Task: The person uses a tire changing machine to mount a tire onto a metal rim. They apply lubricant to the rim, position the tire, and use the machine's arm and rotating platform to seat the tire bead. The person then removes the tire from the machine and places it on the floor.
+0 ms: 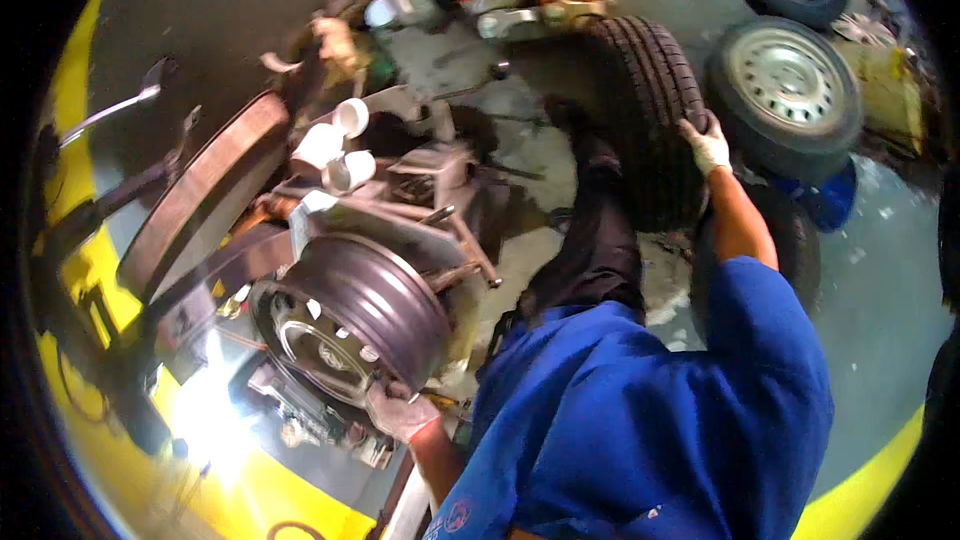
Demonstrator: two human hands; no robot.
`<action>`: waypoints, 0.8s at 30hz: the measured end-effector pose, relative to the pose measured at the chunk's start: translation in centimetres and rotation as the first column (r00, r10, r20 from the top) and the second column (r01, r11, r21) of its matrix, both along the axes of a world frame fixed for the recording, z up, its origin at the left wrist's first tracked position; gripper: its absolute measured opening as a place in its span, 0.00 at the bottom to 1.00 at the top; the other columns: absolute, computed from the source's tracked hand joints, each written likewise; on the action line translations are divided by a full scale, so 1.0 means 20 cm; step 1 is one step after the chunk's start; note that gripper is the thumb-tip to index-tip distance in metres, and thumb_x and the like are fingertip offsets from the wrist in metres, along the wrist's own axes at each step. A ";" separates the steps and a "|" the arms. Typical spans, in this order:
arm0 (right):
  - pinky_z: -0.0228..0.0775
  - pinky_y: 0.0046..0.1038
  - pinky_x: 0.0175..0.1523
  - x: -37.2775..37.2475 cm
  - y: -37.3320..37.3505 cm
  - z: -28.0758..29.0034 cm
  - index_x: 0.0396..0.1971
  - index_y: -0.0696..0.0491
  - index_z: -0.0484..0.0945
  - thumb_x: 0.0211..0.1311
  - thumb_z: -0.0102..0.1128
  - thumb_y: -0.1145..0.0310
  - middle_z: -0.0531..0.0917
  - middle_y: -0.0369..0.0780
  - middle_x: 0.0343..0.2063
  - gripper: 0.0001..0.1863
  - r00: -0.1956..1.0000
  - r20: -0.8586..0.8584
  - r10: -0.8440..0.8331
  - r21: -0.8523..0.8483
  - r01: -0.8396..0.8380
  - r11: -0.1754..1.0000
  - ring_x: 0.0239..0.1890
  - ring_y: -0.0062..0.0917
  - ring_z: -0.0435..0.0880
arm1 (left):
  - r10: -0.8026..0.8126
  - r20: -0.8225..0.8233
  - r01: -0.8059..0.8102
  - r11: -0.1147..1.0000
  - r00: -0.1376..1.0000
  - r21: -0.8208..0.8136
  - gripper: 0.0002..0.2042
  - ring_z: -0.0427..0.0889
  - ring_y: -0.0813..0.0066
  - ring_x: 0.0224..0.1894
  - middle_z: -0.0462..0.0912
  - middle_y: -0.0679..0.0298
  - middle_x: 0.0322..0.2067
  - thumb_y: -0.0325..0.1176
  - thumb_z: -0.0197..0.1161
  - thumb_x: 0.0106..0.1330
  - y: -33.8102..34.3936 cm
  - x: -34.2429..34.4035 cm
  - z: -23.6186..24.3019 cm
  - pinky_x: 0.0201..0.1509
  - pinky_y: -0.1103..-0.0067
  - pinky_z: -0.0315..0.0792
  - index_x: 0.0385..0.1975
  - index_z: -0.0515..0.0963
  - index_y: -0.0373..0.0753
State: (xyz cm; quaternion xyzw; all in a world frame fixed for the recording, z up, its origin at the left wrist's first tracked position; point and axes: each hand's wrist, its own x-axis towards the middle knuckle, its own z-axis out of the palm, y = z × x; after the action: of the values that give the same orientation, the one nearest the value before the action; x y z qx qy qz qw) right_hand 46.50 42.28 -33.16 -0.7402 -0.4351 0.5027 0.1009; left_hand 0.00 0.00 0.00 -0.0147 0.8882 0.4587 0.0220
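Shirt [640, 410] w/ print [457, 515]; L hand [402, 414] grips rim [385, 305]

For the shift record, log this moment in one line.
left hand: on dark wheel rim | right hand: on upright tire | right of tire: silver wheel

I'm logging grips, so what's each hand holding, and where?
The left hand grips the bare wheel rim by its lower edge; the right hand holds the black tyre at its right edge.

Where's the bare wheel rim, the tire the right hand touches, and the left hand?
Wheel rim [375, 305]: head view, on its barrel.
Tire [655, 105]: head view, on its tread.
Left hand [402, 412]: head view, on its middle.
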 end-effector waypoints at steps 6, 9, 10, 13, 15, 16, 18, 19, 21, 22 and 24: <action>0.67 0.46 0.68 0.22 -0.05 0.30 0.68 0.48 0.70 0.58 0.61 0.31 0.73 0.53 0.63 0.46 0.674 0.721 -0.161 -0.068 0.300 0.951 0.66 0.47 0.72 | -0.435 -0.110 0.234 0.661 0.894 -0.713 0.11 0.74 0.60 0.34 0.75 0.57 0.30 0.30 0.56 0.63 -0.17 -0.15 0.04 0.41 0.69 0.70 0.37 0.80 0.28; 0.65 0.45 0.70 0.32 -0.02 0.12 0.70 0.51 0.67 0.67 0.48 0.32 0.70 0.55 0.67 0.43 0.647 0.753 -0.123 -0.152 0.353 0.923 0.68 0.50 0.71 | -0.190 -0.026 0.143 0.817 0.981 -0.558 0.12 0.69 0.72 0.29 0.68 0.67 0.24 0.34 0.56 0.66 -0.03 -0.03 0.04 0.34 0.74 0.65 0.37 0.79 0.29; 0.64 0.46 0.70 0.31 -0.05 0.11 0.71 0.52 0.64 0.67 0.45 0.32 0.68 0.55 0.68 0.45 0.624 0.774 -0.112 -0.144 0.344 0.928 0.68 0.50 0.71 | -0.147 -0.048 0.104 0.862 0.988 -0.496 0.11 0.69 0.72 0.27 0.69 0.66 0.24 0.33 0.57 0.65 0.03 -0.01 0.07 0.33 0.74 0.65 0.36 0.78 0.30; 0.62 0.45 0.72 0.52 -0.11 0.01 0.73 0.59 0.58 0.66 0.47 0.33 0.68 0.56 0.69 0.49 0.686 0.726 -0.035 -0.223 0.283 0.933 0.70 0.51 0.68 | -0.437 -0.053 0.234 0.575 0.898 -0.784 0.11 0.72 0.68 0.27 0.72 0.62 0.24 0.31 0.58 0.61 0.15 0.04 0.15 0.35 0.75 0.68 0.39 0.77 0.30; 0.63 0.43 0.70 0.54 -0.07 0.06 0.63 0.60 0.73 0.60 0.55 0.32 0.70 0.55 0.67 0.46 0.739 0.668 0.092 -0.220 0.078 0.972 0.68 0.47 0.72 | -0.497 -0.021 0.182 0.356 0.868 -0.917 0.14 0.82 0.59 0.34 0.82 0.56 0.33 0.34 0.61 0.63 0.24 0.14 0.22 0.43 0.69 0.75 0.45 0.79 0.33; 0.66 0.41 0.67 0.42 -0.06 0.12 0.61 0.61 0.75 0.57 0.57 0.33 0.75 0.55 0.63 0.46 0.774 0.619 0.134 -0.270 0.050 0.961 0.64 0.45 0.76 | -0.546 -0.056 0.151 0.327 0.836 -0.933 0.14 0.82 0.60 0.35 0.82 0.57 0.34 0.34 0.62 0.63 0.17 0.10 0.18 0.42 0.70 0.76 0.45 0.79 0.34; 0.72 0.37 0.60 0.27 -0.01 0.25 0.57 0.63 0.77 0.52 0.63 0.34 0.83 0.55 0.53 0.47 0.784 0.589 0.196 -0.347 0.027 0.938 0.56 0.41 0.83 | -0.629 -0.121 0.066 0.265 0.768 -0.962 0.13 0.82 0.63 0.35 0.84 0.59 0.37 0.35 0.65 0.63 0.02 0.03 0.12 0.40 0.73 0.77 0.44 0.79 0.35; 0.75 0.37 0.56 0.31 0.02 0.01 0.55 0.61 0.79 0.57 0.63 0.40 0.85 0.53 0.47 0.39 0.856 0.443 0.268 -0.382 -0.090 0.920 0.50 0.39 0.85 | -0.090 0.015 0.085 0.854 0.996 -0.514 0.09 0.76 0.74 0.30 0.79 0.65 0.31 0.33 0.63 0.64 0.10 0.06 0.09 0.33 0.79 0.70 0.40 0.79 0.37; 0.79 0.36 0.49 0.16 0.03 -0.25 0.51 0.54 0.83 0.68 0.60 0.56 0.89 0.46 0.34 0.20 0.991 0.110 0.072 -0.394 -0.023 0.919 0.40 0.37 0.88 | 0.480 0.160 -0.504 0.843 0.863 0.188 0.03 0.69 0.86 0.22 0.73 0.71 0.25 0.30 0.61 0.65 0.33 0.10 0.09 0.23 0.85 0.60 0.35 0.78 0.40; 0.79 0.34 0.48 -0.03 0.04 -0.29 0.49 0.53 0.83 0.68 0.61 0.56 0.88 0.44 0.34 0.18 0.995 0.024 0.100 -0.478 -0.076 0.875 0.38 0.36 0.87 | 0.531 0.103 -0.540 0.813 0.841 0.218 0.03 0.69 0.85 0.22 0.74 0.71 0.25 0.30 0.61 0.65 0.39 0.12 0.10 0.22 0.84 0.60 0.36 0.78 0.40; 0.77 0.29 0.45 -0.53 0.01 -0.27 0.51 0.55 0.81 0.69 0.61 0.59 0.86 0.39 0.36 0.18 0.976 -0.181 0.121 -0.562 -0.204 0.802 0.36 0.29 0.84 | 0.585 0.022 -0.567 0.775 0.811 0.279 0.05 0.69 0.84 0.21 0.75 0.70 0.25 0.30 0.61 0.65 0.47 0.11 0.13 0.22 0.84 0.61 0.37 0.78 0.39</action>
State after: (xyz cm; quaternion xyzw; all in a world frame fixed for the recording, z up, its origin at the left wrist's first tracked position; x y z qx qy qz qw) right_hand 36.00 42.55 -38.50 -0.6598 -0.3163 0.6666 -0.1421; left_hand 2.13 9.43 2.53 -0.2673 0.7696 0.5611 -0.1466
